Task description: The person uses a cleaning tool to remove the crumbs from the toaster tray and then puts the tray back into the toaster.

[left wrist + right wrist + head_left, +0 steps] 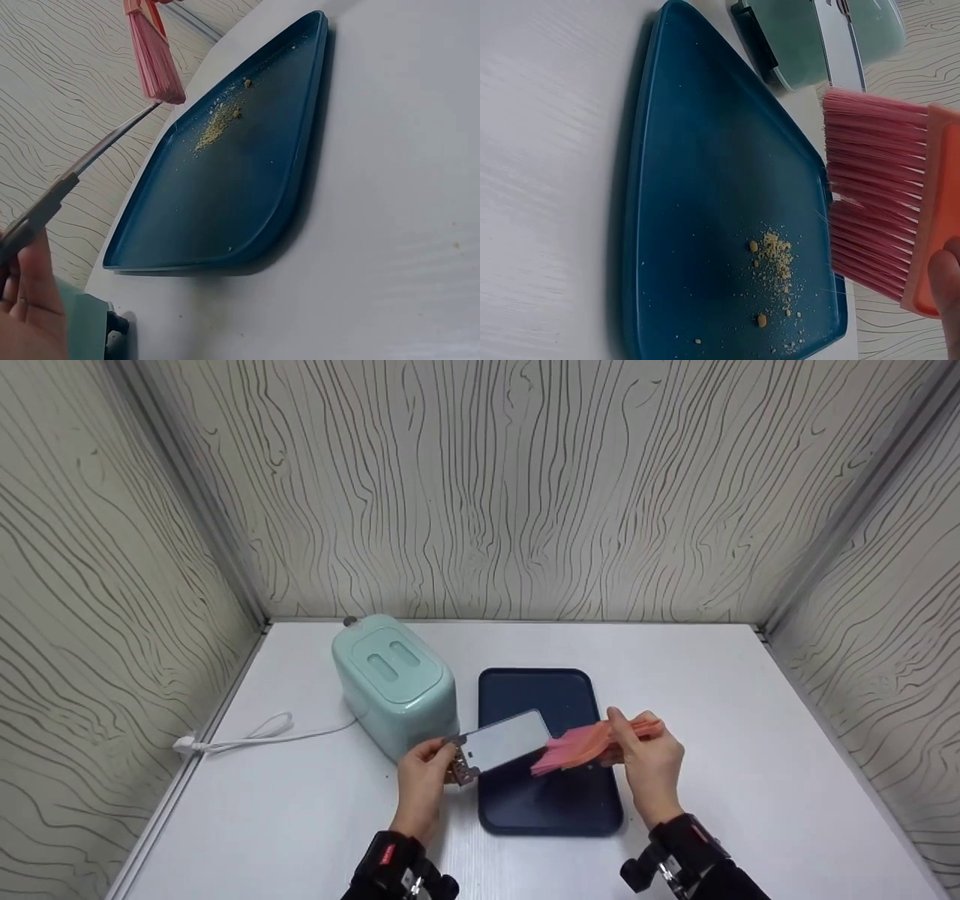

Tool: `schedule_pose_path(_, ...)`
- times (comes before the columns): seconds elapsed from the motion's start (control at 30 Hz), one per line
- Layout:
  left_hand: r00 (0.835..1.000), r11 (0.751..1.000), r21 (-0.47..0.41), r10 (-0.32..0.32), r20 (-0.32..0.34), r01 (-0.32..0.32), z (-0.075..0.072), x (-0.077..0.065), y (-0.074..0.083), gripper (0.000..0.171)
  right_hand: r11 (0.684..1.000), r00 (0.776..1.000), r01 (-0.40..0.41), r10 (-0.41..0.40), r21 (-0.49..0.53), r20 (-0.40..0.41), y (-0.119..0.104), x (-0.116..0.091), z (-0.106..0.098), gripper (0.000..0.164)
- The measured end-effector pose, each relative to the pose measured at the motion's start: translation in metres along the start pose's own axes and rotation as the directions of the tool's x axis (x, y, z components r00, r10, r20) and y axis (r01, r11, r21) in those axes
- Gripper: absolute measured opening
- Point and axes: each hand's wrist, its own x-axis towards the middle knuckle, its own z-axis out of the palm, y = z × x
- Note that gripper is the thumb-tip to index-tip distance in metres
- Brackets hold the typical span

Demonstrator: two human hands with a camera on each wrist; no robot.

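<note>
My left hand grips the grey end of a flat silver toaster crumb tray, which slants up over the dark blue tray. An orange brush with pink bristles is held in my right hand, its bristle tips pointing left at the crumb tray's far end. In the left wrist view the bristles meet the edge of the crumb tray. Yellowish crumbs lie in a small heap on the blue tray, with finer bits scattered around.
A mint-green toaster with a lid over its top stands left of the blue tray, close to my left hand. Its white cord runs to the table's left edge. Wood-patterned panels wall in the white table.
</note>
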Motion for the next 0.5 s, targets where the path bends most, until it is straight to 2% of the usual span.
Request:
schedule_pose_path(0.27, 1.0, 0.999, -0.023, -0.027, -0.014, 0.026, -0.001, 0.0, 0.001, 0.023, 0.999, 0.999, -0.035, 0.034, -0.004, -0.024, 0.002, 0.001, -0.007, 0.046)
schedule_pose_path(0.5, 0.999, 0.999, -0.034, -0.026, -0.025, 0.025, -0.001, 0.001, 0.0, 0.023, 0.998, 0.998, -0.048, 0.05, 0.048, -0.047, -0.001, 0.003, -0.012, 0.05)
